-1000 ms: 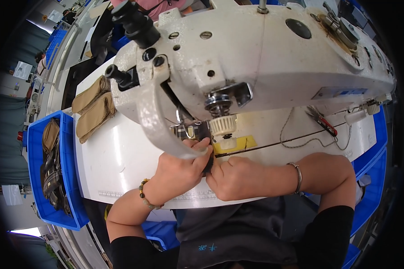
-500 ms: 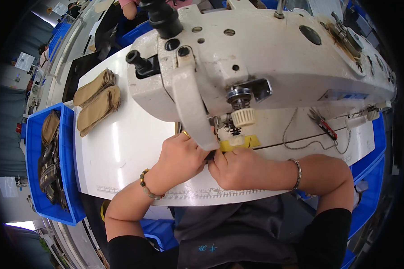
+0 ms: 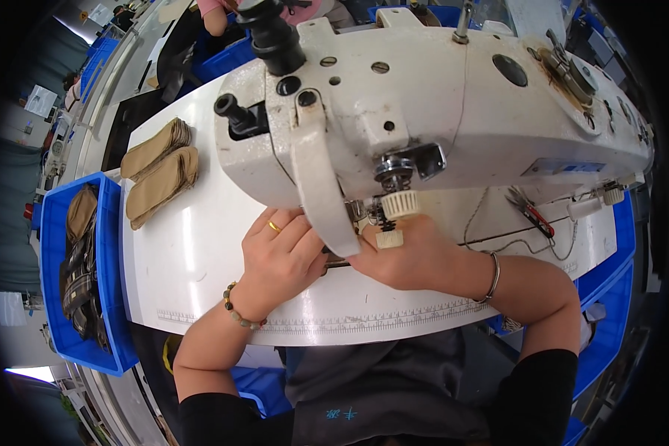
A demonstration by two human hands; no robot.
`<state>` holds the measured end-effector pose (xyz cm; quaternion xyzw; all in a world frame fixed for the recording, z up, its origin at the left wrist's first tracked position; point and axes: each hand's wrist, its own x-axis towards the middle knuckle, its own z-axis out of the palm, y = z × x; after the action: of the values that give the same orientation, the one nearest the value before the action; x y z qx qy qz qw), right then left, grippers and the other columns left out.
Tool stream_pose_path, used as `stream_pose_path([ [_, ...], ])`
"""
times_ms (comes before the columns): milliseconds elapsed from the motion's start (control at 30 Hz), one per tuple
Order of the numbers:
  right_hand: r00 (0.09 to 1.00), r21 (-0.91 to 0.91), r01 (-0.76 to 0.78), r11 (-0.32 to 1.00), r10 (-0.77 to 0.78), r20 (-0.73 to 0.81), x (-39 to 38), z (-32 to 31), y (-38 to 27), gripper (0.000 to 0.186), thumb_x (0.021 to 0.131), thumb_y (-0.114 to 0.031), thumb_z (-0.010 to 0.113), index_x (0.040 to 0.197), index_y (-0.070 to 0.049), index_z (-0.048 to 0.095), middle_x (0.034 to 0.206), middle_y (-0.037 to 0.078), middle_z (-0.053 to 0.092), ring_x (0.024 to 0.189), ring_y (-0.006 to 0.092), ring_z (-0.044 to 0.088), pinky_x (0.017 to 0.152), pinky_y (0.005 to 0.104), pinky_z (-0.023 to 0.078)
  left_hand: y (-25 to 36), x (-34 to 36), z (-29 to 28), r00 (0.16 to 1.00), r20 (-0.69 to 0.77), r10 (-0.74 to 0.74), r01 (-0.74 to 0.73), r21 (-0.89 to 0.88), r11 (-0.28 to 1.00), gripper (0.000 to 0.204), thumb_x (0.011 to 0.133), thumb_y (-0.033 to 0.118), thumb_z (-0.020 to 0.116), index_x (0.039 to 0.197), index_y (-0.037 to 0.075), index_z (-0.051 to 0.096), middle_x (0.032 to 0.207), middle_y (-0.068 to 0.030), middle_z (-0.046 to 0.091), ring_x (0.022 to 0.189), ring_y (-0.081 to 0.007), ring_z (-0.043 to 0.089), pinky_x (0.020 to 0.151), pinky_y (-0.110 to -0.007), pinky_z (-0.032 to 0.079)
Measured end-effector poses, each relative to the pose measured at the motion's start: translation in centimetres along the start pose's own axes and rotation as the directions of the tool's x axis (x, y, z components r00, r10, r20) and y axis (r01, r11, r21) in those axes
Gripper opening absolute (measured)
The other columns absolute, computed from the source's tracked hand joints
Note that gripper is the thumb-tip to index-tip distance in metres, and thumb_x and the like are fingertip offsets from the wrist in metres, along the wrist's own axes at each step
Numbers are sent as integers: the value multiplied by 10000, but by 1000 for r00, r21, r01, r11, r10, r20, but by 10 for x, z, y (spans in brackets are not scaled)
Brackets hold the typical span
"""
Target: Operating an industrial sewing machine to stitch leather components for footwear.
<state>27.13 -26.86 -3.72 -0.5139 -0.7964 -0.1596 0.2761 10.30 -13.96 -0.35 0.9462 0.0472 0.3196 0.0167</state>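
My left hand [image 3: 282, 253], wearing a gold ring, curls beside the lower end of the white curved guard [image 3: 321, 182] of a sewing machine [image 3: 438, 89]. Its fingertips are on a small dark fabric piece [image 3: 334, 261], mostly hidden by hands and guard. My right hand [image 3: 401, 260] is closed on the same piece, partly behind the machine's cream knobs [image 3: 400, 204]. Both hands are under the machine head, low over the white table [image 3: 208, 297].
Tan fabric stacks [image 3: 160, 175] lie at left, beside a blue bin [image 3: 111, 290] of fabric pieces. Red-handled snips [image 3: 541, 221] and cord lie right, near more blue bins [image 3: 609, 320]. A co-worker's arm [image 3: 215, 21] shows behind the machine.
My left hand has moved left and a little up. My right hand has moved up and right under the knobs, now covering the yellow strip. The view has shifted slightly since the oldest frame.
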Motion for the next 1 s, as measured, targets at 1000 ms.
stream_pose_path([
  [1000, 992, 30, -50, 998, 53, -117, -1, 7, 3, 78, 706, -158, 677, 730, -98, 633, 545, 27, 495, 497, 191, 565, 442, 340, 428, -10, 7, -24, 922, 356, -154, 262, -278, 924, 297, 749, 288, 793, 986, 114, 748, 948, -29, 697, 917, -254, 630, 950, -438, 373],
])
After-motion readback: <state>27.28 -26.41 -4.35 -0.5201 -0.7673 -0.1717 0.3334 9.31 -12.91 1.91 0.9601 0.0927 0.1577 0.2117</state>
